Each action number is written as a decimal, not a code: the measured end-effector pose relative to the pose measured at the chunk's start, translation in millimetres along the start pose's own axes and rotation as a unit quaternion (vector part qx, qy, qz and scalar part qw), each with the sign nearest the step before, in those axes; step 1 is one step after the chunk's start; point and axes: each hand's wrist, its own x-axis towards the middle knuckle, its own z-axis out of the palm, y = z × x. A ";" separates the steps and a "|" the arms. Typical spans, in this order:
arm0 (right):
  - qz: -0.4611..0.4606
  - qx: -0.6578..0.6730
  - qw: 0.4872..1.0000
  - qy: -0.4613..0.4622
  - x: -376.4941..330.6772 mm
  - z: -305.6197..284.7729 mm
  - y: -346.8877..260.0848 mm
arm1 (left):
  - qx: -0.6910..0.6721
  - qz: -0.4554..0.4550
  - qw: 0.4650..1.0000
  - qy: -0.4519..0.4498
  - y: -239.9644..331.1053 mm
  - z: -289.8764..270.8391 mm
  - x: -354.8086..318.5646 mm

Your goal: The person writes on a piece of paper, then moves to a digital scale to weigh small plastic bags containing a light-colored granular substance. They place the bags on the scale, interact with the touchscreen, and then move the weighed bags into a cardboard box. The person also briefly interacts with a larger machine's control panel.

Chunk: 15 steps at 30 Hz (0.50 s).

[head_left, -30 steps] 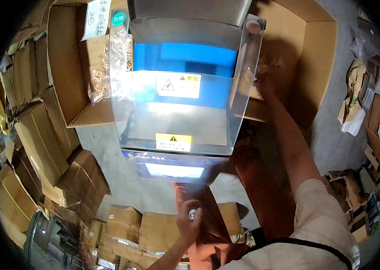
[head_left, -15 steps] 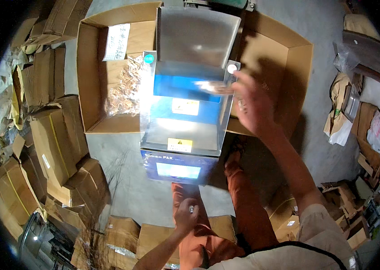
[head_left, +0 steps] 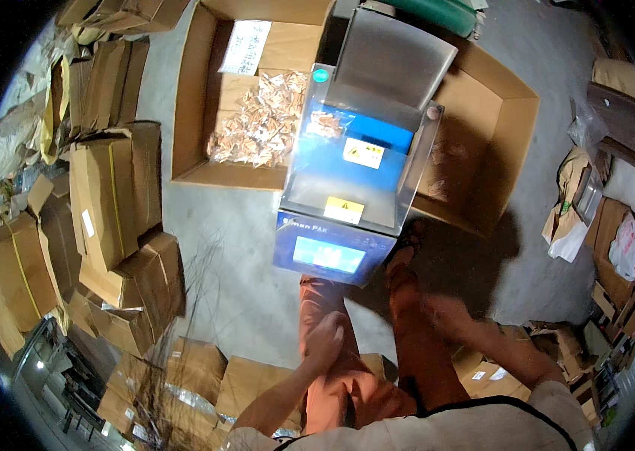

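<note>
My left hand (head_left: 325, 342) hangs low in front of my orange trousers (head_left: 340, 391) with its fingers curled in; nothing shows in it. My right hand (head_left: 447, 312) is blurred, lowered beside my right leg, fingers loose and holding nothing. Ahead stands a blue and steel machine (head_left: 359, 161) with a clear plastic cover, yellow warning labels and a lit touchscreen (head_left: 329, 255) on its near face. Neither hand touches the machine. A few small packets lie under the cover at its upper left.
An open carton (head_left: 190, 98) left of the machine holds several small orange packets and a white sheet. A second open carton (head_left: 509, 143) sits on its right. Stacked strapped cartons (head_left: 111, 195) line the left. Loose bags and boxes (head_left: 595, 225) lie at the right on the concrete floor.
My right hand left the machine's clear cover and dropped to my right leg. The head tilted, so the machine now sits higher and further off. The left hand stayed low.
</note>
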 end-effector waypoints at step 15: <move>-0.172 -0.135 0.972 0.086 -40.1 70.1 -45.2 | 0.036 -0.039 0.998 0.028 -11.9 1.4 -9.0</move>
